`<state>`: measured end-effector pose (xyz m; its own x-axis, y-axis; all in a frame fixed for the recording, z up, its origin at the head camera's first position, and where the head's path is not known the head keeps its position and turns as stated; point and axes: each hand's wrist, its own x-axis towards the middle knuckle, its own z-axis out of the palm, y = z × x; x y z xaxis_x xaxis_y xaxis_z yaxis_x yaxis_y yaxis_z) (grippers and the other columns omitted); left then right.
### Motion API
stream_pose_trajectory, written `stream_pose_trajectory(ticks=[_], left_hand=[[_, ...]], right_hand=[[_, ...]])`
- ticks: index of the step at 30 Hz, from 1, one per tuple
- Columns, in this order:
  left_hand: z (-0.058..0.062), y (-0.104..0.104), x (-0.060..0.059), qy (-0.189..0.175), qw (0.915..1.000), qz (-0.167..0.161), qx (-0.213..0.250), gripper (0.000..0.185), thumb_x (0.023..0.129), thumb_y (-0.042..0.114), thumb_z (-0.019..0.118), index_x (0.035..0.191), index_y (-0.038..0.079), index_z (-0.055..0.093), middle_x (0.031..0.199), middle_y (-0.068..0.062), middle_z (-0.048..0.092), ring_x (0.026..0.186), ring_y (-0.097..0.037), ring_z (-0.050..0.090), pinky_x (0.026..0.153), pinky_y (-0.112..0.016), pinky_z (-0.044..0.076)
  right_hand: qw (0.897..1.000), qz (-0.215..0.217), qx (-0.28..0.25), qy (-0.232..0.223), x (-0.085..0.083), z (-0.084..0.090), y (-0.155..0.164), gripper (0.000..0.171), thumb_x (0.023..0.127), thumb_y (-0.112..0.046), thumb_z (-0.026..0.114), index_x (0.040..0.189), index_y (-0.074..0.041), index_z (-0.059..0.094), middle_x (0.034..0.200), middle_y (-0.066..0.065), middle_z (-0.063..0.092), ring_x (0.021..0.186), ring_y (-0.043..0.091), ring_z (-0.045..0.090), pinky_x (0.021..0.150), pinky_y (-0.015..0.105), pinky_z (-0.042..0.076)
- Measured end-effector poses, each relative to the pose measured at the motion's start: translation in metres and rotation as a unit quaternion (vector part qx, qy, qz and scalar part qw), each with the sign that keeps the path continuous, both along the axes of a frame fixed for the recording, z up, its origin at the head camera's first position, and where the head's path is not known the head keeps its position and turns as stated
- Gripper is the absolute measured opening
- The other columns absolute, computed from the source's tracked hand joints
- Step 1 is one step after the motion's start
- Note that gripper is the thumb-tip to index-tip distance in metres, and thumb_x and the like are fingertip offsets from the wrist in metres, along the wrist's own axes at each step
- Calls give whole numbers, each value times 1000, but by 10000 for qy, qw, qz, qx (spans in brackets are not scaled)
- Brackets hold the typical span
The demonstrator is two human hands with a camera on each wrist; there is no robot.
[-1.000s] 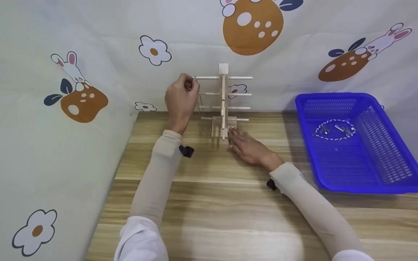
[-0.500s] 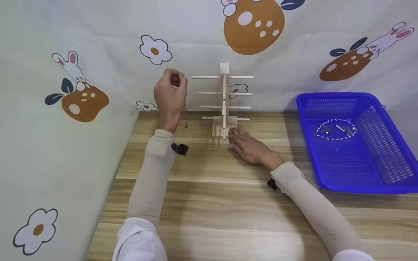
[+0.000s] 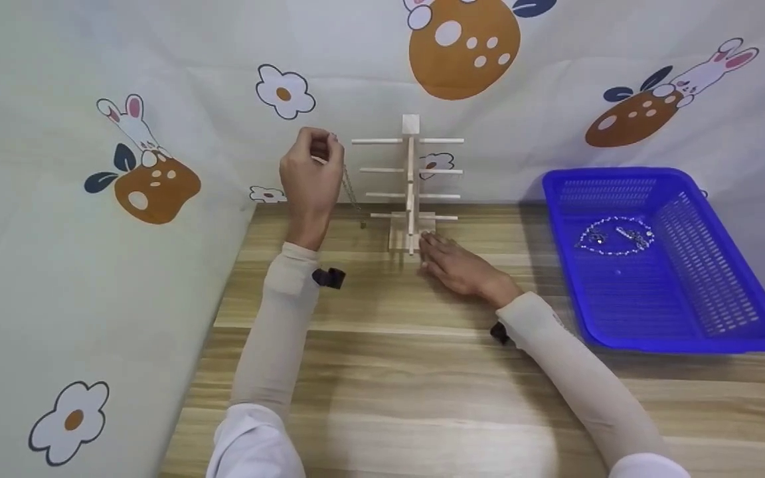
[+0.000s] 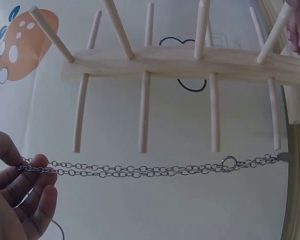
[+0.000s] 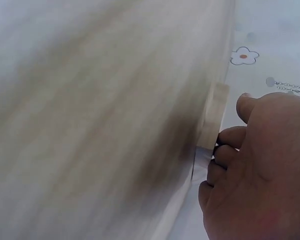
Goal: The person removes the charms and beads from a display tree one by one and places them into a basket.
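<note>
A wooden stand [image 3: 411, 186] with several horizontal pegs rises at the back of the table; its pegs [image 4: 145, 75] fill the left wrist view. My left hand [image 3: 311, 174] is raised to the left of the stand, apart from it, and pinches a thin silver chain [image 3: 350, 196] that hangs down beside it; the chain [image 4: 140, 170] runs from my fingertips [image 4: 37, 165] in the left wrist view. My right hand [image 3: 452, 265] lies flat on the table with its fingertips against the stand's base [image 5: 212, 122].
A blue plastic basket [image 3: 721, 312] stands at the right with a beaded necklace and other jewellery [image 3: 611, 238] in it. A printed cloth backdrop [image 3: 157, 99] rises behind and to the left. The wooden tabletop [image 3: 409, 385] stretches toward me.
My left hand drew the chain leftward away from the top peg's tip and now holds it free beside the stand, the chain swinging toward the stand. The right hand has stayed at the base.
</note>
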<state>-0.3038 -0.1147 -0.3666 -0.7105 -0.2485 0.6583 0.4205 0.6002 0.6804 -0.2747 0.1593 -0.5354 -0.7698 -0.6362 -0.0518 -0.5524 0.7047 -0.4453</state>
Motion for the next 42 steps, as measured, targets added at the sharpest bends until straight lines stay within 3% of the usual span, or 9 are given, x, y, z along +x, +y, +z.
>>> stream_pose_trajectory(ticks=[6,8,11,15,25,33,42], left_hand=[[6,6,9,275,9995,-160,37,15,101,12,65,99,0,73,82,-10,76,75,-18,71,68,-35,59],[9,8,13,355,9992,-195,57,15,101,11,65,98,-1,73,81,-10,75,75,-18,71,68,-38,60],[13,11,20,431,9987,-250,104,14,100,11,66,97,-1,73,81,-9,75,74,-18,71,68,-36,60],[18,16,28,514,9979,-380,142,12,99,9,67,97,-1,73,81,-10,76,73,-18,71,66,-34,60],[29,36,48,728,9932,-909,4,10,99,6,66,95,-2,72,79,-10,74,71,-17,70,63,-26,56],[33,52,61,720,9874,-1393,-229,9,98,3,66,96,-3,72,80,-10,75,69,-17,69,61,-23,56],[34,84,74,826,9741,-2000,-657,8,97,3,65,95,-1,72,80,-9,75,69,-16,68,60,-27,59]], right_hand=[[9999,-79,-52,-145,-2,14,4,58,117,-26,40,163,7,32,172,28,27,162,46,23,134,58,19],[9998,-137,-109,14,-3,20,6,54,116,-26,41,159,8,42,168,29,37,158,47,33,131,59,27],[9989,-330,-258,206,-5,33,11,45,116,-26,45,144,5,61,147,26,63,142,45,56,121,59,44],[9960,-800,-362,174,-5,58,19,37,113,-24,51,133,-2,72,125,18,77,121,39,72,109,57,54],[9878,-1272,-537,716,-2,113,38,30,109,-16,56,122,2,77,110,19,80,97,36,75,94,54,60],[9836,-1370,-611,998,1,142,52,29,111,-15,56,122,1,77,116,20,79,100,35,75,94,55,59],[9789,-1574,-476,1217,5,166,76,28,110,-16,57,120,0,78,117,20,79,103,38,75,95,59,56]])
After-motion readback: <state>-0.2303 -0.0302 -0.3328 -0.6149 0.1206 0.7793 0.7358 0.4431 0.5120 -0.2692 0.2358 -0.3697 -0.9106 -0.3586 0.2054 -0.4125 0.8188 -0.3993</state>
